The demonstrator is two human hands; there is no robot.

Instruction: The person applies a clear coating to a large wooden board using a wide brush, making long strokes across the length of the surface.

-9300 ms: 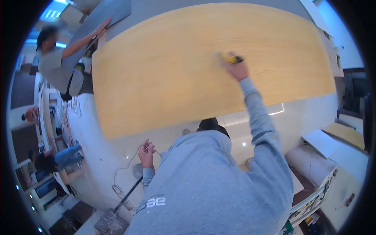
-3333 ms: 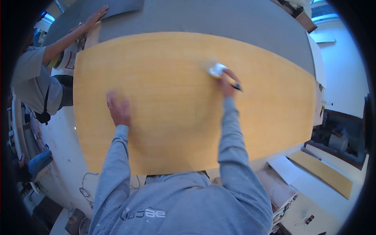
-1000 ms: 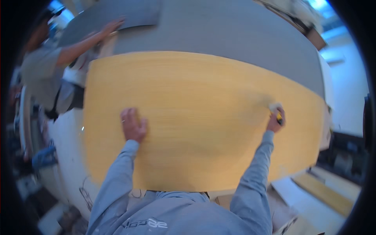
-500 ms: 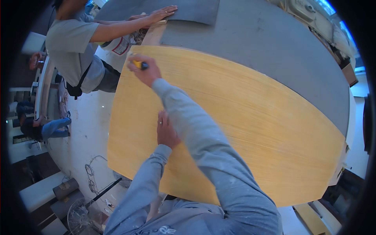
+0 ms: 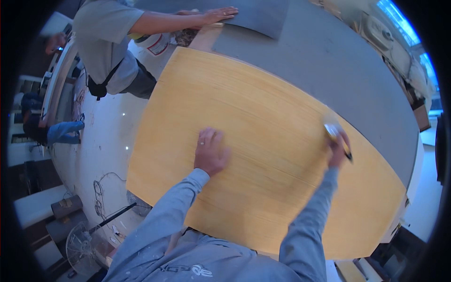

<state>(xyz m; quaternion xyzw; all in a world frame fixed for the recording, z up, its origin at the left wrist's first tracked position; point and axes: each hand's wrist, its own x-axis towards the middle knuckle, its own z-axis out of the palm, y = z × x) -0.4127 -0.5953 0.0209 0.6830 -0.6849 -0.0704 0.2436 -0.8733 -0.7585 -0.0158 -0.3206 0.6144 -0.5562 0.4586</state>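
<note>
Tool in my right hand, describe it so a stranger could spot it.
Find the big yellow board across the middle. Toward its right, the right hand grips a small tool. Its shiny silver part and black handle end set it apart from board and hand.

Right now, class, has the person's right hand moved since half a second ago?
Yes: the right hand has gone rightward across the yellow grained board, from near its far left corner to beyond its middle.
</note>
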